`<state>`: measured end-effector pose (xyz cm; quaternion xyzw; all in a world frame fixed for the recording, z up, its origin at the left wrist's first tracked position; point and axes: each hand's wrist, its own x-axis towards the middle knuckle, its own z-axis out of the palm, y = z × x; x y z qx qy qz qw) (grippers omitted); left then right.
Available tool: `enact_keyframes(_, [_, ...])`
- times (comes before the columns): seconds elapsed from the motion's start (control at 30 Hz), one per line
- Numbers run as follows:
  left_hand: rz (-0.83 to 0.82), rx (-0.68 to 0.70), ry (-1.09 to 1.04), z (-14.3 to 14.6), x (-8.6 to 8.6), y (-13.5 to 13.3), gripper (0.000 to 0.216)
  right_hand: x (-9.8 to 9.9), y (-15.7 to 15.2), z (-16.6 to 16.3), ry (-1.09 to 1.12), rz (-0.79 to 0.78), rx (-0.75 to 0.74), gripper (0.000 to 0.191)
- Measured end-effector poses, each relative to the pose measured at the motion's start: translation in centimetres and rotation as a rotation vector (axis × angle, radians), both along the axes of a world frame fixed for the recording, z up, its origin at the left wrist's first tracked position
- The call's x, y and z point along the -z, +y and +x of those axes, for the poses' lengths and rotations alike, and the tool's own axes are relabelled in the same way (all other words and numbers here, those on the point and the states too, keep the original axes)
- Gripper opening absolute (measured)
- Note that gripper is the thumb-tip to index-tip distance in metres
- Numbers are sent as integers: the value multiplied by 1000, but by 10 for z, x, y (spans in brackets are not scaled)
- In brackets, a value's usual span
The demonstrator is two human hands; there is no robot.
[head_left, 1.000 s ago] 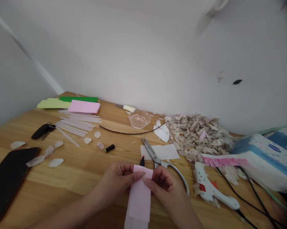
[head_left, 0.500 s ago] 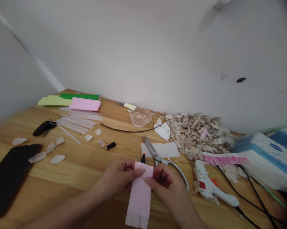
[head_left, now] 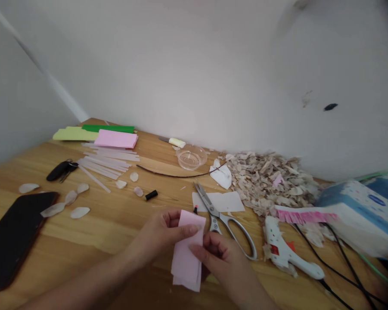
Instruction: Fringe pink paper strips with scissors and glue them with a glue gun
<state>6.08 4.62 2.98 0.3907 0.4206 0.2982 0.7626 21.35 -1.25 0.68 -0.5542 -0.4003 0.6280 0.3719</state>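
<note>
A folded strip of pink crepe paper (head_left: 186, 260) hangs between my two hands above the near table edge. My left hand (head_left: 169, 228) pinches its upper left side, thumb in front and fingers behind. Lower on the right edge, my right hand (head_left: 215, 252) grips the same paper between thumb and curled fingers. Just beyond the hands lie silver scissors (head_left: 214, 212), blades nearly together, over a white paper piece (head_left: 228, 201). A marker's reddish tip (head_left: 195, 209) shows behind the paper; its body is mostly hidden. The black cap (head_left: 151, 195) rests farther left.
A heap of pale petals (head_left: 271, 183) covers the back right, beside a tissue pack (head_left: 361, 215). A white glue gun (head_left: 286, 254) trails a black cord. Leftward are a phone (head_left: 17, 241), keys (head_left: 63, 171), paper strips (head_left: 103, 165), folded coloured papers (head_left: 116, 138). A clear bowl (head_left: 191, 157) stands behind.
The pink paper has been raised and its lower end folded up shorter. My right hand has slid slightly down its edge. The view has shifted a little.
</note>
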Motion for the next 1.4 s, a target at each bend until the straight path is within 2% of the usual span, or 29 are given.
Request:
enact_keyframes(0.1, [0, 24, 22, 0, 2, 0, 27, 0, -1, -3, 24, -5, -42, 34])
enact_keyframes(0.33, [20, -86, 88, 1, 0, 0, 22, 6, -1, -8, 6, -4, -105, 33])
enact_keyframes(0.6, [-59, -71, 51, 0, 1, 0, 23, 20, -6, -7, -106, 6, -139, 23])
enact_keyframes(0.73, [-82, -113, 39, 1, 0, 0, 20, 23, -8, -8, -126, 6, -144, 21])
enact_keyframes(0.97, [-84, -138, 22, 0, -5, 0, 16, 19, -8, -11, -83, -7, -156, 20])
enact_keyframes(1.27, [-51, -164, 77, 0, 1, 1, 16, 18, -5, -11, 14, -11, -124, 25])
enact_keyframes(1.4, [-11, -106, 97, 1, 3, -1, 17, 10, -3, -12, 48, 2, -102, 27])
